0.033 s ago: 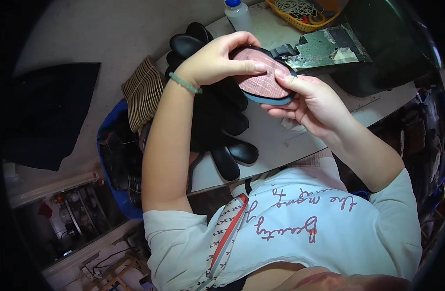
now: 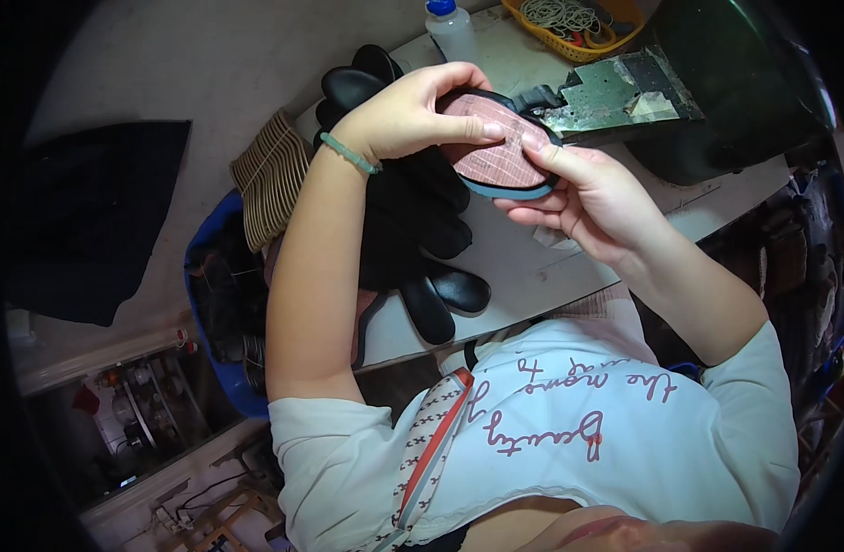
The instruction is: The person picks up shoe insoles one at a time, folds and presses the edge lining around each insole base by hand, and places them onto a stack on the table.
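Between my two hands I hold a shoe sole piece (image 2: 495, 152), oval at the end, with a pink lined face, a black edge and a blue layer below. My left hand (image 2: 440, 106) is closed on its left side, the thumb pressed flat on the pink face. From the right, my right hand (image 2: 587, 189) grips it with the thumb on top and fingers underneath. Both thumb tips nearly meet at the middle. Just beyond the piece is a green metal machine part (image 2: 615, 92). Shiny black insole-shaped pieces (image 2: 426, 308) lie heaped below my left forearm, partly hidden by it.
A white table (image 2: 532, 267) carries the heap. At the back stand a blue-capped bottle (image 2: 452, 35) and a yellow basket (image 2: 560, 39) of cords. Left of the table are a blue bin (image 2: 206, 304) and a bundle of striped strips (image 2: 270, 179). A dark green machine body (image 2: 716, 101) is at right.
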The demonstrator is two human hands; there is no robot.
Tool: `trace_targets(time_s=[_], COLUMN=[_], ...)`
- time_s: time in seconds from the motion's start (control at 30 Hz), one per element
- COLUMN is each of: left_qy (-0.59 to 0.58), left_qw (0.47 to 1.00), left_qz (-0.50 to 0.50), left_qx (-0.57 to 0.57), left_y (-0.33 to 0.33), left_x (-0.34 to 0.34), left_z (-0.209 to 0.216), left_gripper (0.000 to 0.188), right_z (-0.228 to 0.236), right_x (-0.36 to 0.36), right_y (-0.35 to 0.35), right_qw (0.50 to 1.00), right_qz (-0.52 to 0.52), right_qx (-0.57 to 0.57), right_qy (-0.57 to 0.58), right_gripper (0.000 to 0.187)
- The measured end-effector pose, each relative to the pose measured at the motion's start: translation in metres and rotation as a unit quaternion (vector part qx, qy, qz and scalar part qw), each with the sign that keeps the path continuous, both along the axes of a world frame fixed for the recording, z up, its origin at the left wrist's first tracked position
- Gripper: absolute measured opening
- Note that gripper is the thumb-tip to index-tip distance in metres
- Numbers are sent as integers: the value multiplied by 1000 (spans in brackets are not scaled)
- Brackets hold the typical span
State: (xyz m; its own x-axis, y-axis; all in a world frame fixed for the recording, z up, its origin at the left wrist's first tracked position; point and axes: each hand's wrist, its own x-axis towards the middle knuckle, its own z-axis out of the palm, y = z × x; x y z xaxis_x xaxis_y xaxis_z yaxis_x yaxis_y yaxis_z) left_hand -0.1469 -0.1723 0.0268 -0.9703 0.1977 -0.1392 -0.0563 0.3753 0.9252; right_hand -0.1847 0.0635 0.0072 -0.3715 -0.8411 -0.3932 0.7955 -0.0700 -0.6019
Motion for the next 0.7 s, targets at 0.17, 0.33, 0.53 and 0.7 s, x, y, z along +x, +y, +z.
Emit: trace_targets(time_s=[0.17, 0.33, 0.53, 0.7], left_qy=[-77, -95, -108, -127], left_qw=[996, 992, 986, 985], left_qz=[0, 10, 85, 104], left_qx=[-53, -77, -98, -49], left_y=[-1, 4, 20, 11], left_x=[-4, 4, 20, 21], left_z=[12, 20, 17, 13], left_gripper=[46, 37, 37, 41], right_z=[0, 1, 10, 19], right_x=[22, 25, 11, 10], right_y=[-2, -9, 3, -3], right_qw=[999, 996, 996, 993], right_qz=[13, -46, -4, 15], right_qx=[19, 33, 88, 104], right_qy=[-41, -65, 13, 58], right_gripper=[33, 27, 29, 34])
